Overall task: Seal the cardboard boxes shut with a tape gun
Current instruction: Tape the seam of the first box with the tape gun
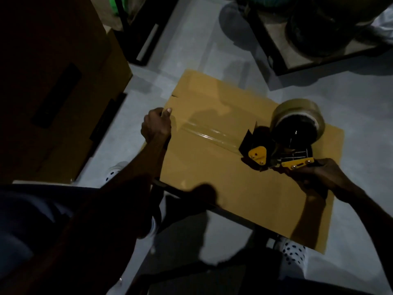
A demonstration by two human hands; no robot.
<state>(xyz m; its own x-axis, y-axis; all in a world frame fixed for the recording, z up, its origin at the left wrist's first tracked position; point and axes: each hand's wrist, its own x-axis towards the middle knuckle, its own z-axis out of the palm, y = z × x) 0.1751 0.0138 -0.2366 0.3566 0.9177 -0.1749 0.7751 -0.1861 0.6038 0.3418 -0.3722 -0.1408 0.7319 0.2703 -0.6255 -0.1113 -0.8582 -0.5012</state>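
Two hands are working on the cardboard box lying on the grey floor — the left hand is gripping its far-left edge, the right hand is clutching the tape gun resting on top, at the end of a glossy tape strip.

Head view, looking steeply down.
One close wide-angle camera faces forward over the box on the floor.

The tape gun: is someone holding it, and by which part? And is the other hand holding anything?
The right hand grips the tape gun by its handle. The left hand grips the cardboard box at its left edge, thumb on top.
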